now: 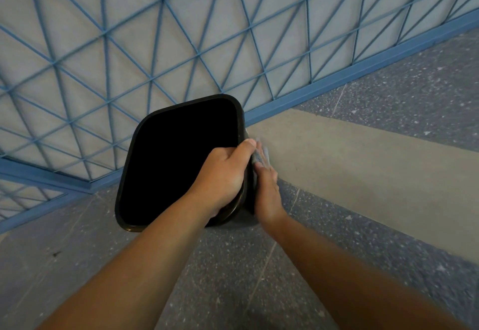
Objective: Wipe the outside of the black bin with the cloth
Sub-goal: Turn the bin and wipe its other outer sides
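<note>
Stood on the speckled floor (259,272) at centre frame, the black bin (178,163), mouth up, hard against the blue lattice fence (181,44) at twelve o'clock. Steadied at its three o'clock rim by the left hand (220,176), fingers curled over the edge, thumb on top. Pressed to the outer wall just below, at three o'clock, the grey cloth (259,157), under the right hand (267,192); fingers of that grip looked folded onto the cloth, though partly hidden. Best done, by the look of it, with firm flat pressure and long strokes down the wall, rim held fast so nothing tipped, then turned to reach the fence side. Inside the bin: only blackness, contents impossible to tell.
</note>
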`<state>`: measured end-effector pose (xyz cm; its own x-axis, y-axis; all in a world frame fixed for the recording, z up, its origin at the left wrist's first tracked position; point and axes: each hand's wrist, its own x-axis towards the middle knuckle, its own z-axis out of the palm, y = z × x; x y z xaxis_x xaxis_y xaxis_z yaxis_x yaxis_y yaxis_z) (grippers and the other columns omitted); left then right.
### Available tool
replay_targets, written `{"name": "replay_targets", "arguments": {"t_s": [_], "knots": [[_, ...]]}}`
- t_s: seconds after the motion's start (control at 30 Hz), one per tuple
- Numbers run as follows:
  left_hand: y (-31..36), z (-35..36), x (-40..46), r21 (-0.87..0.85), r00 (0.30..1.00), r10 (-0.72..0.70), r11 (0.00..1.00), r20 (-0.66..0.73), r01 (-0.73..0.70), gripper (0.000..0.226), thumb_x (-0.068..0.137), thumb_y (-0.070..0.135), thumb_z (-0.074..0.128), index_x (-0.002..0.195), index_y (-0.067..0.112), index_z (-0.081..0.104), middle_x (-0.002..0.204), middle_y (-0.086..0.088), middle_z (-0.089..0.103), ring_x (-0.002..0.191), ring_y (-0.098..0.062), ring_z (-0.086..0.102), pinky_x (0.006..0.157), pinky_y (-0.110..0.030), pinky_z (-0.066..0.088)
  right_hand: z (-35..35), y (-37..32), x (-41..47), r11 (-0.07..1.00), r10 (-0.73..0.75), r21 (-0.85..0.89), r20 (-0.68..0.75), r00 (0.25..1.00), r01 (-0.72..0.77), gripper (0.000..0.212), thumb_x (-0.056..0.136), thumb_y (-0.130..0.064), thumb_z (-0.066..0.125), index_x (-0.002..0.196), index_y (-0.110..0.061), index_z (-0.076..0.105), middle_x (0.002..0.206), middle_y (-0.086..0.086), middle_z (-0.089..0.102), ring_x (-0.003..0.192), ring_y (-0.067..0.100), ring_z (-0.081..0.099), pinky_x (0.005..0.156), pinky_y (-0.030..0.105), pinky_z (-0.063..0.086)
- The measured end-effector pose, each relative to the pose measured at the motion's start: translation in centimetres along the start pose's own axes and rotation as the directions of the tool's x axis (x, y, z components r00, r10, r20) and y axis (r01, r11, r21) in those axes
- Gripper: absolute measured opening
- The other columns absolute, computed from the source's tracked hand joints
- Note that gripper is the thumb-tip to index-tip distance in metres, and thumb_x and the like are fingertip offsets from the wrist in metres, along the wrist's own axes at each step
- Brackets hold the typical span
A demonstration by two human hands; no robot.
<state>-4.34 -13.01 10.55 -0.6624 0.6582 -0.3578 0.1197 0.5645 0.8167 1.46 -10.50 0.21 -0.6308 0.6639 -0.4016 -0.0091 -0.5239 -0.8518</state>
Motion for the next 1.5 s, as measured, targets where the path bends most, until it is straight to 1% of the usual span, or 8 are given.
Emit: {"name": "replay_targets", "arguments": {"t_s": [0.13,0.33,0.6,0.73,0.9,1.13,1.27,1.5], "knots": [[0.0,0.0,0.0,0.090,0.999,0.003,0.996,-0.053,0.002,0.056,0.092,0.049,0.054,0.080,-0.005,0.065,0.082,-0.021,0.071,0.078,-0.032,0.070,0.082,-0.049,0.054,-1.8,2.3,0.0,0.980,0.196,0.045,0.001,0.981,-0.196,0.059,0.103,-0.053,0.037,0.158,-0.034,0.026,0.168,0.002,0.019,0.155,0.031,0.018,0.125,0.057,0.014],[-0.1,0.0,0.3,0.000,1.000,0.002,1.000,0.015,-0.002,0.037,0.096,0.040,0.053,0.085,0.015,0.078,0.081,0.001,0.078,0.080,-0.010,0.075,0.070,-0.023,0.054,0.6,0.9,-1.6,0.985,-0.166,-0.030,0.047,0.985,0.167,0.046,0.089,-0.063,0.027,0.134,-0.074,0.028,0.160,-0.033,0.023,0.135,-0.029,0.009,0.115,0.011,-0.002],[0.3,0.0,0.1,0.058,0.999,-0.016,0.998,-0.049,0.019,0.053,0.094,0.048,0.054,0.081,-0.002,0.069,0.077,-0.014,0.073,0.075,-0.023,0.071,0.077,-0.039,0.054,-1.6,2.9,-0.3,0.978,0.193,-0.069,-0.045,0.980,-0.196,0.059,0.100,-0.060,0.029,0.156,-0.049,0.019,0.170,-0.003,0.014,0.157,0.026,0.007,0.126,0.054,0.000],[-0.1,0.0,0.3,0.056,0.998,-0.011,0.998,-0.056,0.014,0.053,0.093,0.050,0.054,0.085,0.001,0.072,0.083,-0.011,0.076,0.080,-0.020,0.073,0.081,-0.040,0.055,-0.2,4.1,-5.7,0.973,-0.186,-0.129,0.056,0.981,0.192,0.058,0.091,-0.065,0.020,0.148,-0.067,0.013,0.166,-0.030,0.007,0.152,-0.008,-0.005,0.124,0.035,-0.010],[-0.3,-0.1,0.5,-0.004,0.999,-0.026,1.000,-0.018,0.026,0.041,0.095,0.048,0.053,0.087,0.016,0.077,0.085,0.002,0.079,0.084,-0.007,0.074,0.080,-0.026,0.054,1.9,0.4,-3.9,0.916,-0.402,0.029,0.042,0.915,0.401,0.052,0.095,-0.042,0.025,0.147,-0.042,0.028,0.154,-0.043,0.024,0.145,-0.022,0.012,0.123,0.014,-0.001],[-0.3,0.0,0.8,-0.054,0.999,0.040,0.998,-0.016,-0.041,0.031,0.099,0.039,0.051,0.079,0.027,0.073,0.083,0.021,0.076,0.087,0.008,0.069,0.076,-0.008,0.051,1.0,-3.1,3.4,0.942,-0.314,-0.076,0.144,0.938,0.327,0.049,0.091,-0.051,0.017,0.130,-0.075,0.034,0.146,-0.047,0.031,0.155,0.004,0.014,0.128,0.048,0.000],[-0.2,0.1,0.7,-0.004,0.998,-0.002,1.000,-0.064,0.002,0.036,0.096,0.044,0.055,0.078,0.018,0.074,0.080,0.007,0.077,0.081,-0.001,0.072,0.077,-0.020,0.054,0.2,-0.7,6.2,0.998,-0.057,-0.036,0.047,0.997,0.059,0.063,0.083,-0.058,0.031,0.139,-0.042,0.056,0.154,0.000,0.048,0.148,0.023,0.035,0.125,0.053,0.016],[0.1,0.0,0.4,0.074,0.995,-0.004,0.997,-0.104,0.012,0.053,0.093,0.051,0.054,0.074,0.004,0.069,0.073,-0.001,0.070,0.076,-0.022,0.070,0.073,-0.036,0.050,-2.0,5.0,3.5,0.954,0.269,-0.115,-0.064,0.961,-0.275,0.073,0.092,-0.060,0.032,0.159,-0.032,0.026,0.168,0.006,0.020,0.155,0.031,0.016,0.125,0.056,0.012]]}}
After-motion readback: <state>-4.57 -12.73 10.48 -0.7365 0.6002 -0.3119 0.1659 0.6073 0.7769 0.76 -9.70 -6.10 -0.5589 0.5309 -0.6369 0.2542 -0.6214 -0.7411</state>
